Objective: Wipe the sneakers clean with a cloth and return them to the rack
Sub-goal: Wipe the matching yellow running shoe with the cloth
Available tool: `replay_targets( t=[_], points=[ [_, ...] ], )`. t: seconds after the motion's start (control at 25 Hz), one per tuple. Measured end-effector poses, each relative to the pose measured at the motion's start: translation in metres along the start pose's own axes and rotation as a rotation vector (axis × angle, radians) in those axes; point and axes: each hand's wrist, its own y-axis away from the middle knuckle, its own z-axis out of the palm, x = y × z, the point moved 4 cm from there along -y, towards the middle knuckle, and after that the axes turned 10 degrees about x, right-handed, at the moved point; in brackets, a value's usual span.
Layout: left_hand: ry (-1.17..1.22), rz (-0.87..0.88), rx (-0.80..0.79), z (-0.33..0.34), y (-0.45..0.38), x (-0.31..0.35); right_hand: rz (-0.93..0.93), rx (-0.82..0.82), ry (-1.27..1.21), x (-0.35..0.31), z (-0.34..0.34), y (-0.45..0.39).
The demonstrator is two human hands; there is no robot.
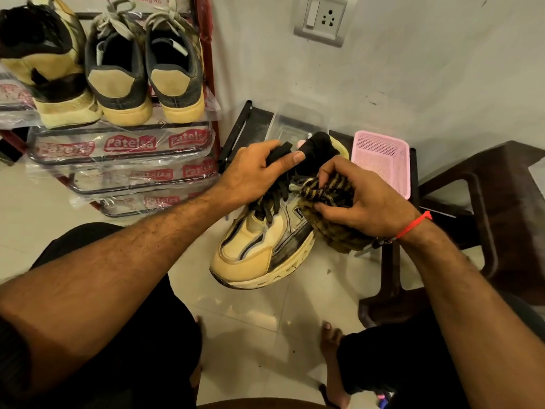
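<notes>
A tan and black sneaker (259, 252) with black laces is held in the air over the tiled floor, toe toward me. My left hand (250, 175) grips its black tongue and collar from above. My right hand (362, 202) holds a bunched brown and black striped cloth (333, 190) and presses it against the sneaker's right side. On the top shelf of the red shoe rack (211, 69) at upper left stand three more sneakers: a matching tan and black one (44, 63) and a dark pair with tan heels (144, 75).
The rack's lower shelves (124, 152) are wrapped in printed plastic. A pink basket (383, 160) and a clear plastic box (298, 122) sit on a dark low stool by the wall. A brown plastic chair (477, 208) stands at right. My bare foot (333, 352) rests on the floor.
</notes>
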Motion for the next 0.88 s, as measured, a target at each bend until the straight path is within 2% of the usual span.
replay_targets(
  t=[0.08,0.12,0.2,0.28,0.36,0.52,0.72,0.88],
  points=[
    [0.12,-0.072,-0.097,-0.003,-0.001,0.003,-0.042,0.082,-0.076,-0.001,-0.007,0.0],
    [0.129,-0.05,-0.135,-0.003,0.0,0.005,-0.056,0.108,-0.111,0.0,-0.011,0.0],
    [-0.016,0.135,-0.189,-0.004,0.004,0.007,-0.063,0.138,-0.162,0.006,-0.02,0.001],
    [-0.248,0.401,-0.273,-0.001,0.01,0.012,-0.061,0.139,-0.168,0.01,-0.028,0.002],
    [-0.401,0.598,-0.29,0.0,0.015,0.02,-0.055,0.124,-0.169,0.013,-0.034,0.003],
    [-0.493,0.786,-0.299,0.006,0.02,0.031,-0.038,0.077,-0.17,0.015,-0.031,0.004],
    [-0.276,0.685,-0.45,0.013,0.026,0.034,-0.045,0.043,-0.127,0.012,-0.023,0.003],
    [-0.397,0.585,-0.547,0.016,0.028,0.026,-0.061,0.007,-0.102,0.013,-0.016,0.002]
  ],
)
